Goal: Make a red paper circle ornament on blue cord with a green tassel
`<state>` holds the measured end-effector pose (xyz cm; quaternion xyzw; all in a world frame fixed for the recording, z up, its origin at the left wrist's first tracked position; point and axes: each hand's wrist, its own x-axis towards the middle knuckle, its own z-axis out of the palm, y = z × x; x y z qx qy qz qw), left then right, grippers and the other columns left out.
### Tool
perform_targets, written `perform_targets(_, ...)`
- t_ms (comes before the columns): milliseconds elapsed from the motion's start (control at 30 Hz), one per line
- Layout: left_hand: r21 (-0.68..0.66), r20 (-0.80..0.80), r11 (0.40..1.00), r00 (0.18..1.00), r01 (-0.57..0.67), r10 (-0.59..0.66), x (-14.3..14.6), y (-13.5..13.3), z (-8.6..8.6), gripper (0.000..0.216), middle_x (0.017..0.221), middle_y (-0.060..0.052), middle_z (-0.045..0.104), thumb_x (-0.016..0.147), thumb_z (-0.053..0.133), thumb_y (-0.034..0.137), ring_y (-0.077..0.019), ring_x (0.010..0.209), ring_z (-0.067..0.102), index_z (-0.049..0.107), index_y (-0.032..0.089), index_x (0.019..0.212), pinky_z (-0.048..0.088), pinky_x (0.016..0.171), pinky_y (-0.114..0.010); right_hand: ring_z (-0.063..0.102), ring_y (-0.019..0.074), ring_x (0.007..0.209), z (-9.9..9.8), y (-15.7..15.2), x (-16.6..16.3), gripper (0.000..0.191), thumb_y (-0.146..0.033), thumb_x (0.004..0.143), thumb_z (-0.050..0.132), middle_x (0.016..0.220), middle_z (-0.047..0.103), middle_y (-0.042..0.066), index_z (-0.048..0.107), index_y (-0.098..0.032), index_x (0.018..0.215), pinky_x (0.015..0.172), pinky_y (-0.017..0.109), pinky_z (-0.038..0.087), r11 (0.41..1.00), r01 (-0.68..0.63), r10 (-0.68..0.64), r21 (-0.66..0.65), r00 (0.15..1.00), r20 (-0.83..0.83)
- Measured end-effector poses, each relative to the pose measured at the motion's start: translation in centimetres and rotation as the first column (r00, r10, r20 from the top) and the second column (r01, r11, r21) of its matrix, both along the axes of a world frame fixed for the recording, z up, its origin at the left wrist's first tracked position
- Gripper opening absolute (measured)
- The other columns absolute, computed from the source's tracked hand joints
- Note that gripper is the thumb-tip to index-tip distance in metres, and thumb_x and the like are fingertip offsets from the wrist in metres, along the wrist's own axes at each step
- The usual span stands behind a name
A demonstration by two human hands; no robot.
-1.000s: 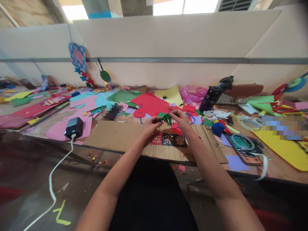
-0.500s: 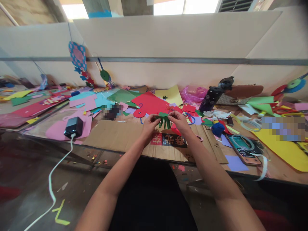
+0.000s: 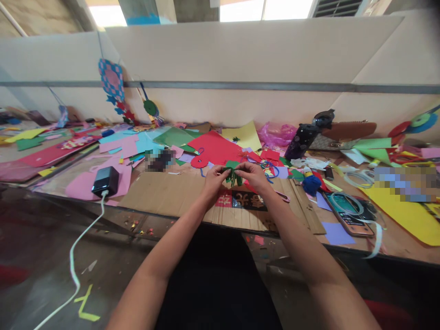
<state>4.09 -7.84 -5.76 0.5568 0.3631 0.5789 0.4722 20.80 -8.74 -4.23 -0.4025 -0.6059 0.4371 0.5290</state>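
A small green paper piece cut into a fringe (image 3: 233, 176) hangs between both my hands above a cardboard sheet (image 3: 165, 193). My left hand (image 3: 213, 179) pinches its left end, fingers closed. My right hand (image 3: 253, 174) pinches its right end, fingers closed too. The two hands sit close together, almost touching, and the fringe strips hang down bunched between them. Behind them lies a red paper sheet (image 3: 215, 147).
Coloured paper sheets and scraps cover the workbench. A black power bank (image 3: 105, 180) with a white cable lies at the left. A phone (image 3: 348, 209) lies at the right, near a blue pompom (image 3: 311, 184). A dark bottle (image 3: 302, 139) leans behind, and a yellow sheet (image 3: 405, 213) sits far right.
My hands have drawn closer together, and the green fringe, spread out half a second ago, is now bunched narrower between my fingertips.
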Motion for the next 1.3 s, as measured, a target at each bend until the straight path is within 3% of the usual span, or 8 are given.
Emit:
perform_targets(300,-0.045,0.095,0.999,0.995,0.028,-0.024,0.0,0.1,-0.1,0.021,0.076,-0.001,0.066,0.072,0.075,0.035,-0.0132,0.072,0.057,0.069,0.017,0.081,0.044,0.072,-0.027,0.06,0.0169,0.073,0.4,-0.4,0.1,0.029,-0.043,0.068,0.077,0.078,0.067,0.001,0.07,-0.019,0.082,0.075,0.033,0.048,0.998,-0.065,0.064,0.021,0.996,0.062)
perform_targets(533,-0.101,0.157,0.978,0.974,0.18,-0.163,-0.1,-0.1,-0.1,0.032,0.097,-0.006,0.074,0.073,0.076,0.037,-0.0178,0.09,0.064,0.075,0.018,0.098,0.047,0.084,-0.03,0.062,0.0187,0.081,0.3,-0.4,0.1,0.024,-0.038,0.07,0.076,0.084,0.07,0.002,0.073,-0.02,0.087,0.081,0.035,0.049,0.996,-0.066,0.061,0.053,0.994,0.094)
perform_targets(700,-0.084,0.167,0.971,0.963,0.226,-0.21,-0.1,-0.7,0.6,0.036,0.097,-0.006,0.073,0.07,0.08,0.034,-0.0179,0.089,0.065,0.074,0.019,0.102,0.048,0.081,-0.029,0.06,0.0158,0.073,0.0,-0.1,0.0,0.031,-0.036,0.066,0.078,0.078,0.065,-0.001,0.066,-0.02,0.09,0.074,0.032,0.048,0.998,-0.052,0.052,0.018,0.998,-0.024)
perform_targets(933,-0.081,0.135,0.964,0.961,0.253,-0.241,-0.2,-1.1,0.8,0.051,0.089,-0.004,0.068,0.077,0.076,0.037,-0.0145,0.082,0.063,0.064,0.021,0.124,0.048,0.075,-0.025,0.058,0.0147,0.069,-0.3,0.2,0.2,0.045,-0.041,0.064,0.081,0.073,0.063,-0.002,0.067,-0.018,0.1,0.069,0.029,0.047,0.998,-0.056,0.056,-0.036,0.998,-0.005)
perform_targets(1067,-0.082,0.14,0.963,0.959,0.258,-0.245,-0.3,-1.3,0.9,0.053,0.089,-0.004,0.067,0.076,0.077,0.037,-0.0149,0.082,0.063,0.063,0.022,0.125,0.048,0.073,-0.025,0.064,0.0178,0.079,-0.1,0.0,0.2,0.042,-0.041,0.065,0.081,0.084,0.07,0.002,0.069,-0.018,0.099,0.077,0.033,0.05,0.99,-0.111,0.109,-0.084,0.994,-0.031)
perform_targets(1200,-0.148,0.116,0.956,0.964,0.255,-0.24,-0.3,-1.4,1.0,0.055,0.096,-0.005,0.066,0.075,0.078,0.039,-0.0141,0.076,0.062,0.06,0.024,0.125,0.046,0.062,-0.023,0.064,0.0177,0.08,0.1,-0.2,0.0,0.034,-0.038,0.063,0.083,0.085,0.07,0.002,0.07,-0.019,0.088,0.081,0.035,0.051,0.994,-0.092,0.09,-0.061,0.995,-0.038)
perform_targets(1300,-0.127,0.069,0.979,0.986,0.161,-0.153,-0.3,-1.2,0.9,0.045,0.094,-0.003,0.064,0.068,0.082,0.036,-0.0135,0.077,0.06,0.061,0.021,0.106,0.046,0.062,-0.023,0.063,0.0166,0.075,0.0,-0.1,-0.1,0.031,-0.04,0.063,0.082,0.08,0.068,0.001,0.068,-0.019,0.083,0.078,0.034,0.051,0.997,-0.065,0.064,-0.037,0.998,-0.018)
